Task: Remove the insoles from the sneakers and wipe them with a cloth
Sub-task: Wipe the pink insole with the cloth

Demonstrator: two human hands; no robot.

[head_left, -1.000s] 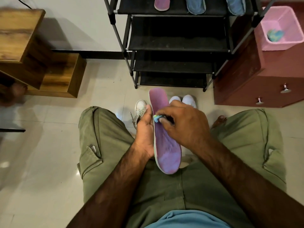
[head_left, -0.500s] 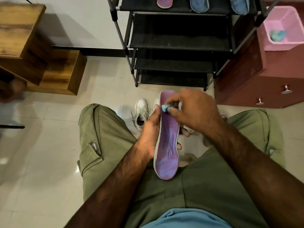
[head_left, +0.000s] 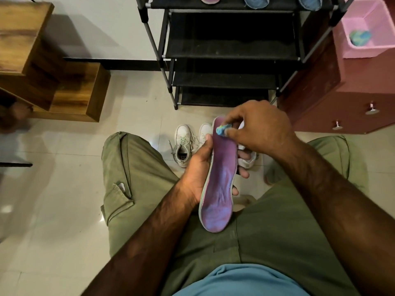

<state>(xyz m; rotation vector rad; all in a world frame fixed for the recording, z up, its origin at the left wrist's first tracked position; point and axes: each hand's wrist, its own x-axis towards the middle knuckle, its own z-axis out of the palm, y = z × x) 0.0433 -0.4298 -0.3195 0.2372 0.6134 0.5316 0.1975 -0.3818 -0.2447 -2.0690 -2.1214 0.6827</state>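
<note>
Head view: fingers of the right hand pinch a small blue-green cloth against the toe end of a purple insole. The left hand grips that insole from beneath, thumb along its left edge, fingertips curling round the right edge, heel end over green trousers. Beyond, white sneakers stand on the tiled floor before a black shoe rack, whose top shelf carries more insoles.
</note>
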